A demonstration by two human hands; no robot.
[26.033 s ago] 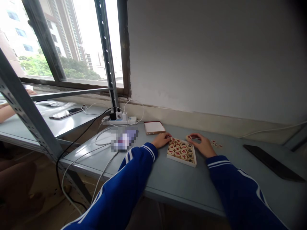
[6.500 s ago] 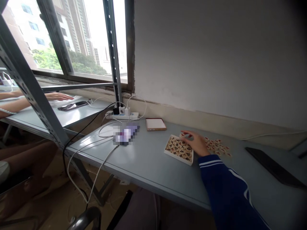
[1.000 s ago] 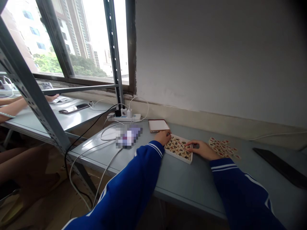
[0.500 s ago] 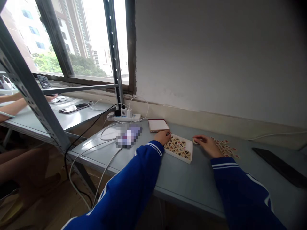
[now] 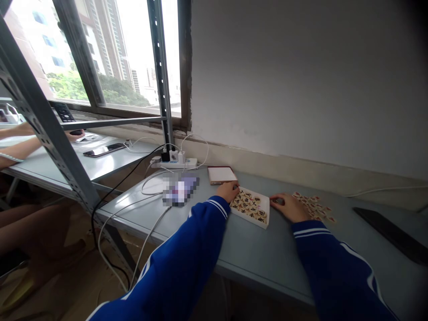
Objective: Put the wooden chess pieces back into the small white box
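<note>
A white open box [image 5: 249,223] lies on the grey table, filled with rows of round xiangqi pieces [image 5: 247,205] marked with black characters; a bare strip shows at its upper right. My left hand [image 5: 228,191] grips the box's left edge, thumb and fingers closed on it. Just outside the right wall, my right hand [image 5: 289,206] has its thumb and index finger pinched together, with the xiangqi piece between them mostly hidden. Behind and right of that hand spreads a loose pile of small pieces [image 5: 316,205] with reddish marks.
A box lid [image 5: 221,174] lies behind my left hand. Left of it are a blurred purple device [image 5: 182,191], white cables and a power strip [image 5: 180,163]. A black slab [image 5: 388,234] lies at right. Beyond the metal post [image 5: 63,133], another person's hand [image 5: 76,135] is over a neighbouring table.
My right hand has turned slightly and brought its fingertips to the box's right wall; the piece seen in them earlier is now mostly hidden. My left hand stays on the box.
</note>
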